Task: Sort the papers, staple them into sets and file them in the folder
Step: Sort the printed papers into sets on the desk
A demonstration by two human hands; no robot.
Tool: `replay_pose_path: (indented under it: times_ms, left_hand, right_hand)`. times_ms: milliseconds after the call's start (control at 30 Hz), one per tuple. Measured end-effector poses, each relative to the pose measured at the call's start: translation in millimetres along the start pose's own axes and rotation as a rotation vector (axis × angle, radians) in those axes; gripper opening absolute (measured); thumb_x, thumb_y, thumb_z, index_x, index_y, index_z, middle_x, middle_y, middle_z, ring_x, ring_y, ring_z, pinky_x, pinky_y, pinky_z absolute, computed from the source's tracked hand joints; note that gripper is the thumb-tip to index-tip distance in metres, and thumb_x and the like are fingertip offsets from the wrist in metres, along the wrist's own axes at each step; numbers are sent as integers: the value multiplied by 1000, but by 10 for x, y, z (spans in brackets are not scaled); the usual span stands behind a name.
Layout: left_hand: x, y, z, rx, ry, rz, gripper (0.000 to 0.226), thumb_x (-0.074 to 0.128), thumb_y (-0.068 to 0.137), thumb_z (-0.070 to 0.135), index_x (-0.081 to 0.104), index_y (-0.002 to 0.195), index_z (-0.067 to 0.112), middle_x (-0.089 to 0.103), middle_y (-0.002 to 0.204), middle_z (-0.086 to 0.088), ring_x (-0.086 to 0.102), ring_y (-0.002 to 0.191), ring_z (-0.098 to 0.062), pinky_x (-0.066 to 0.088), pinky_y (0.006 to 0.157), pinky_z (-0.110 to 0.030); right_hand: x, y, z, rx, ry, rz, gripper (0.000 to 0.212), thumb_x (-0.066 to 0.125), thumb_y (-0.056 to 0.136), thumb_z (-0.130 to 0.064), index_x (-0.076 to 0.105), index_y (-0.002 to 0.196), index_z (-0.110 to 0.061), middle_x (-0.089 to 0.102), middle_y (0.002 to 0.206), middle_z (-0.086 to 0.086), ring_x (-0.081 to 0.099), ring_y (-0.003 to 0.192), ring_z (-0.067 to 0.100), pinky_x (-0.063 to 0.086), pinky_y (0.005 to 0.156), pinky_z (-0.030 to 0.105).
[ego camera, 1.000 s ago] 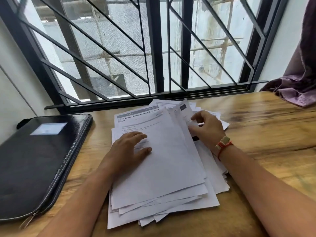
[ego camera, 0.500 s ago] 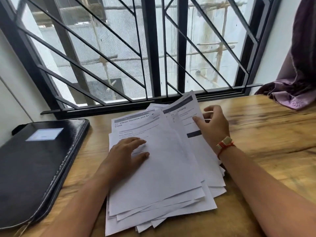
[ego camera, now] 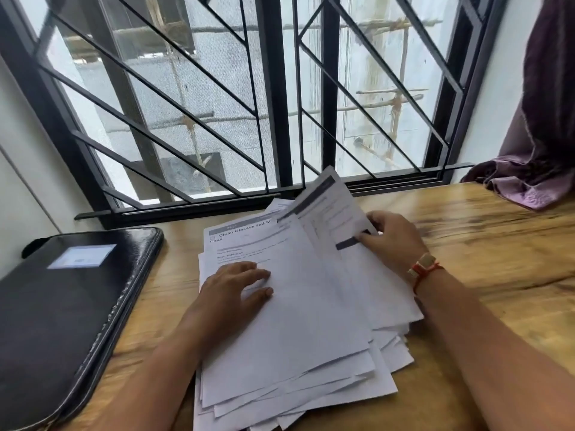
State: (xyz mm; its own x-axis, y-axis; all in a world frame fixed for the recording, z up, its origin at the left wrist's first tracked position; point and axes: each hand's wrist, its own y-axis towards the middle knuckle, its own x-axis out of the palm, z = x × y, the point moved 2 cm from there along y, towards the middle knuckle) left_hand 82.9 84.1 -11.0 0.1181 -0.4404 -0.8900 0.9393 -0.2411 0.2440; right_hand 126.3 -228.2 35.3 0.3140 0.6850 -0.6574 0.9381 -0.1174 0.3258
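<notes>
A loose, fanned pile of white printed papers (ego camera: 298, 331) lies on the wooden table (ego camera: 485, 269) in front of me. My left hand (ego camera: 231, 290) rests flat on the top sheets with its fingers spread, pressing the pile down. My right hand (ego camera: 392, 241) pinches one printed sheet (ego camera: 329, 206) by its right edge, thumb on top, and its far end is lifted off the pile toward the window. A black zip folder (ego camera: 62, 306) with a pale label lies shut on the left of the table. No stapler is in view.
A barred window (ego camera: 280, 98) runs along the table's far edge. A purple cloth (ego camera: 538, 169) hangs at the right and spills onto the table's back corner. Bare wood shows to the right of the papers.
My right hand has pulled one sheet out of the pile and raised its far end, moving a little to the right. My left hand has stayed on the pile.
</notes>
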Motion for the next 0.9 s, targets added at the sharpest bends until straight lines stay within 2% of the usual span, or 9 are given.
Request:
replay_pose_path:
  times_ms: [133, 267, 367, 467, 600, 667, 767, 833, 900]
  left_hand:
    - [-2, 2, 14, 2, 0, -14, 66, 40, 76, 78, 64, 127, 44, 55, 141, 12, 44, 134, -10, 33, 107, -30]
    - [19, 12, -9, 19, 11, 16, 68, 36, 76, 80, 67, 124, 44, 59, 136, 12, 49, 131, -11, 39, 105, -31]
    - [24, 11, -28, 28, 18, 15, 64, 39, 79, 77, 67, 124, 42, 60, 135, 12, 50, 129, -11, 40, 104, -30]
    - [0, 13, -13, 40, 47, 3, 70, 33, 80, 78, 70, 120, 35, 64, 125, 9, 54, 121, -14, 41, 97, -26]
    - [-126, 9, 80, 48, 21, 172, 72, 34, 85, 71, 63, 130, 24, 60, 136, 0, 49, 126, -20, 37, 100, -26]
    - [-219, -14, 134, 4, -88, 258, 74, 39, 86, 68, 48, 145, 23, 44, 149, 7, 38, 138, -17, 28, 109, -21]
    - [-307, -29, 164, -108, -367, 352, 75, 43, 88, 73, 43, 142, 22, 44, 140, 12, 46, 131, -2, 33, 94, -7]
    - [-324, -21, 178, -79, -570, 365, 82, 45, 81, 82, 46, 137, 23, 53, 132, 14, 51, 121, 9, 41, 86, -4]
    - [-324, 4, 178, -47, -742, 321, 79, 52, 78, 82, 51, 131, 24, 63, 128, 13, 60, 119, -1, 50, 90, -17]
  right_hand:
    - [-108, -108, -198, -246, 115, 486, 5, 68, 92, -17, 69, 94, -13, 70, 81, 0, 61, 70, 14, 48, 62, 27]
    - [-221, -255, -429, -513, 143, 708, 25, 57, 82, 12, 67, 100, -4, 71, 99, 7, 65, 92, 19, 48, 88, 19]
    - [-260, -377, -569, -696, 137, 702, 40, 56, 71, 24, 64, 100, -3, 69, 111, 6, 65, 104, 27, 52, 94, 39]
    - [-247, -507, -706, -790, 171, 672, 49, 68, 72, 23, 56, 104, -11, 64, 116, 1, 65, 107, 27, 53, 90, 44]
    - [-280, -463, -655, -594, 434, 490, 30, 70, 83, -5, 65, 102, -26, 69, 114, 4, 65, 108, 29, 54, 90, 51]
    - [-285, -402, -650, -389, 667, 330, 20, 62, 86, -25, 75, 92, -40, 72, 103, -9, 67, 104, 17, 54, 94, 42]
    - [-306, -502, -748, -471, 671, 511, 35, 60, 91, 2, 67, 104, -30, 66, 98, -33, 61, 87, -11, 49, 76, 10]
    - [-226, -468, -722, -484, 470, 550, 30, 62, 91, 1, 57, 115, -16, 58, 100, -41, 57, 84, -16, 46, 68, 8]
    - [-118, -381, -650, -351, 404, 439, 24, 62, 96, -17, 53, 117, -25, 62, 97, -35, 63, 83, -9, 53, 63, 18]
